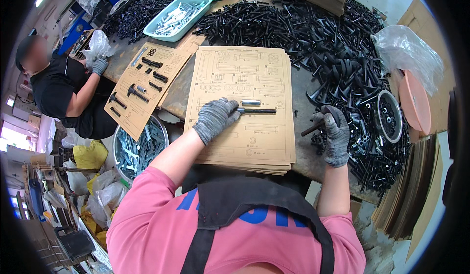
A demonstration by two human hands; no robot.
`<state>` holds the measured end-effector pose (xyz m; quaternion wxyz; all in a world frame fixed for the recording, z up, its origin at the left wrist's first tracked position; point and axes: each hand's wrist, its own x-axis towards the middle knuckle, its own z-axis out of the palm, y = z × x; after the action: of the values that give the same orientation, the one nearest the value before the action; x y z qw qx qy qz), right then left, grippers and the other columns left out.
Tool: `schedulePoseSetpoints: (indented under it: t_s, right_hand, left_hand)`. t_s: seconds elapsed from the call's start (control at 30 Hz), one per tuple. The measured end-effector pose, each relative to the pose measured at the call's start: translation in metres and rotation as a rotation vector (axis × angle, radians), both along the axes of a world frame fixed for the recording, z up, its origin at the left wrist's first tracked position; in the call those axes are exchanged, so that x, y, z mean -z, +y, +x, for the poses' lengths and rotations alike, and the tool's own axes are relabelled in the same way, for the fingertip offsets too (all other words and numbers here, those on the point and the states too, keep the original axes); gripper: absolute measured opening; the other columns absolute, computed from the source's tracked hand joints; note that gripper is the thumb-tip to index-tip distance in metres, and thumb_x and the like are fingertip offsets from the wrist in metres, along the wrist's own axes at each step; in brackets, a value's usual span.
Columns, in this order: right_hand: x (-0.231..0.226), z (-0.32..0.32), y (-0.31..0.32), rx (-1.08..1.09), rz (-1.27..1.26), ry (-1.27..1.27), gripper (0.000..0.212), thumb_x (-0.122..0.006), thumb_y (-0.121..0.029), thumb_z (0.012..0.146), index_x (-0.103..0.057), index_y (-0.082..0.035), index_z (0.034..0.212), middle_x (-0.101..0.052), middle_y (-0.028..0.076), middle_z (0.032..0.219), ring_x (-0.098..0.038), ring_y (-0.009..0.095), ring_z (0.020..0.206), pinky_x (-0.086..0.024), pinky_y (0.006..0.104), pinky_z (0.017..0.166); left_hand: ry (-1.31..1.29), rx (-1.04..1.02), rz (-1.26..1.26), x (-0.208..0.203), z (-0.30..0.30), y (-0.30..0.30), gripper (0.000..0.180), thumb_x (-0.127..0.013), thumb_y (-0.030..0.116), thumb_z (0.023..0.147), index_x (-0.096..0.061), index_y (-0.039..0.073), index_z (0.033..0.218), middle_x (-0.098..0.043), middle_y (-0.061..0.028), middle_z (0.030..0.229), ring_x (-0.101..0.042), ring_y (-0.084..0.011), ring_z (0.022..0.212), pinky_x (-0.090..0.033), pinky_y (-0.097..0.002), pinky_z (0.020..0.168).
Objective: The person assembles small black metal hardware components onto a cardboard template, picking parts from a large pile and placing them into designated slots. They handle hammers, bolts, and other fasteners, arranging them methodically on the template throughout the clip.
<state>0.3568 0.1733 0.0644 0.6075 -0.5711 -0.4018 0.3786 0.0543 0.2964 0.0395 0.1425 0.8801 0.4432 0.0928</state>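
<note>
My left hand (217,119), in a grey knit glove, rests on the top sheet of a stack of printed cardboard sheets (210,151). Its fingers close on one end of a long black bolt (262,111), which lies across the sheet pointing right. Just above the bolt is a short silver sleeve (251,102). To the right of the stack, my right hand (337,139), gloved alike, is raised at the edge of a heap of black hardware. It grips a black T-handle bolt (312,129); its shank sticks out to the left, and the fingers partly hide its head.
Black bolts and T-handle parts (338,68) heap along the table's back and right. A metal bowl (400,122) sits in the heap beside a pink basin (414,102). A teal tray (171,36) holds silver pieces. At left are a sheet with parts (142,85), a wrench-filled bowl (164,127) and a co-worker (68,83).
</note>
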Motion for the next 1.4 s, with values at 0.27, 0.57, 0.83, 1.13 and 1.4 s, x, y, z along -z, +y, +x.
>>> schedulePoseSetpoints:
  t_s: [0.27, 0.57, 0.83, 1.13, 1.4]
  right_hand:
    - [0.005, -0.047, 0.017, -0.264, -0.042, -0.304, 0.039, -0.070, -0.032, 0.076, -0.060, -0.003, 0.099, -0.063, 0.006, 0.079, -0.061, 0.014, 0.074, -0.048, 0.0275, 0.065]
    - [0.051, -0.132, 0.047, -0.774, 0.021, -0.450, 0.021, -0.065, -0.013, 0.071, -0.063, -0.004, 0.089, -0.064, 0.015, 0.082, -0.062, 0.030, 0.077, -0.047, 0.0355, 0.069]
    - [0.038, -0.163, 0.037, -0.899, -0.100, -0.435, 0.024, -0.065, -0.016, 0.072, -0.063, -0.003, 0.092, -0.063, 0.016, 0.078, -0.062, 0.030, 0.074, -0.047, 0.0363, 0.067]
    - [0.020, -0.154, 0.031, -0.860, -0.100, -0.925, 0.028, -0.068, -0.027, 0.072, -0.062, -0.002, 0.085, -0.059, 0.017, 0.073, -0.057, 0.034, 0.071, -0.043, 0.0414, 0.065]
    - [0.032, -0.124, 0.021, -0.811, -0.161, -0.874, 0.026, -0.066, -0.026, 0.073, -0.063, -0.002, 0.081, -0.060, 0.016, 0.073, -0.058, 0.032, 0.070, -0.044, 0.0393, 0.064]
  left_hand:
    - [-0.233, -0.126, 0.040, -0.022, -0.004, -0.020, 0.046, -0.060, 0.037, 0.079, -0.055, 0.006, 0.113, -0.059, -0.0166, 0.097, -0.059, -0.0330, 0.085, -0.047, -0.0407, 0.076]
    - [-0.711, 0.174, -0.097, -0.019, -0.023, -0.073, 0.042, -0.067, 0.019, 0.074, -0.056, 0.007, 0.113, -0.058, -0.0137, 0.099, -0.056, -0.0299, 0.093, -0.045, -0.0355, 0.082]
    - [-0.687, 0.170, -0.056, -0.004, -0.042, -0.083, 0.027, -0.065, 0.020, 0.075, -0.057, 0.007, 0.098, -0.056, -0.0101, 0.087, -0.056, -0.0274, 0.083, -0.046, -0.0348, 0.074]
    - [-0.692, -0.008, -0.285, -0.006, -0.057, -0.091, 0.026, -0.059, 0.021, 0.082, -0.054, 0.007, 0.103, -0.059, -0.0126, 0.092, -0.059, -0.0287, 0.087, -0.047, -0.0358, 0.076]
    - [-0.656, -0.130, -0.325, -0.006, -0.077, -0.081, 0.036, -0.055, 0.026, 0.087, -0.049, 0.005, 0.115, -0.059, -0.0146, 0.098, -0.058, -0.0262, 0.094, -0.046, -0.0333, 0.082]
